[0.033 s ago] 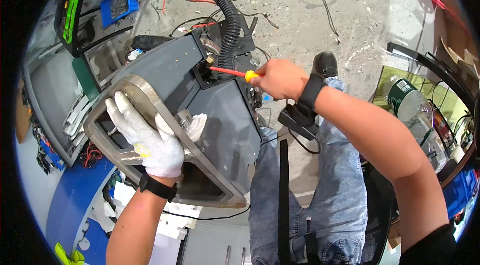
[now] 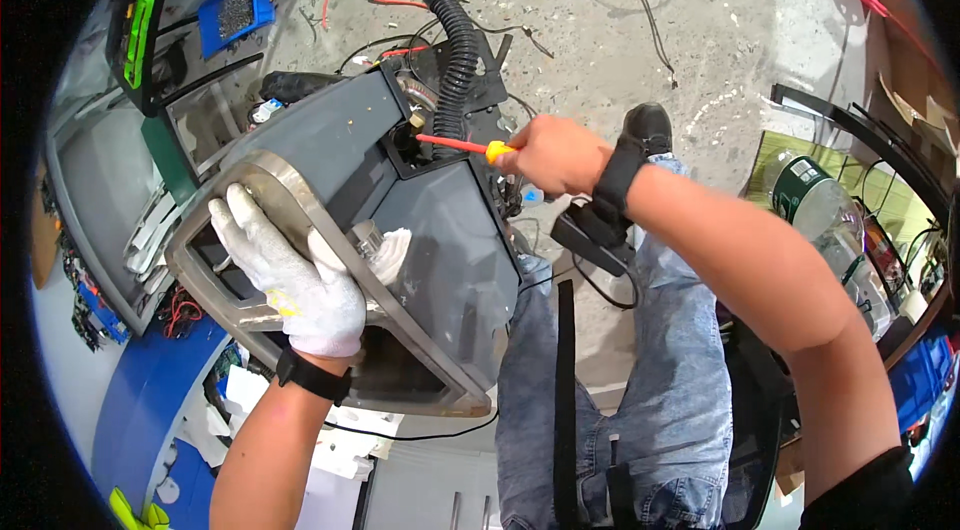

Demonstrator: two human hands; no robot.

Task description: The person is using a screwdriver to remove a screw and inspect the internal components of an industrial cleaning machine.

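Left hand: the left hand (image 2: 290, 275), in a white work glove with a black band at the wrist, lies palm-down on the metal frame (image 2: 300, 192) that rims the open end of the housing. Fingers are spread and curled over the frame bar, so the grip is closed on it.

Right hand: the right hand (image 2: 555, 152) is bare, with a black strap at the wrist. It is closed in a fist round the yellow handle of the screwdriver (image 2: 462, 144).

Screwdriver: red shaft, yellow handle, lying nearly level and pointing to the person's left. Its tip reaches into the black recess at the far end of the housing, just below the hose; the exact contact point cannot be told.

Housing: the grey plastic housing (image 2: 440, 250) rests tilted across the person's lap, open end towards the lower left, narrow end away from the body.

Hose: a black corrugated hose (image 2: 458, 48) rises from the far end of the housing and curves over the floor.

Legs: blue jeans (image 2: 640, 400), with one black shoe (image 2: 648, 126) on the floor.

Surroundings: stained concrete floor (image 2: 620, 20) with loose wires; a blue tray (image 2: 236, 12) at upper left; a green can (image 2: 805, 192) at right.
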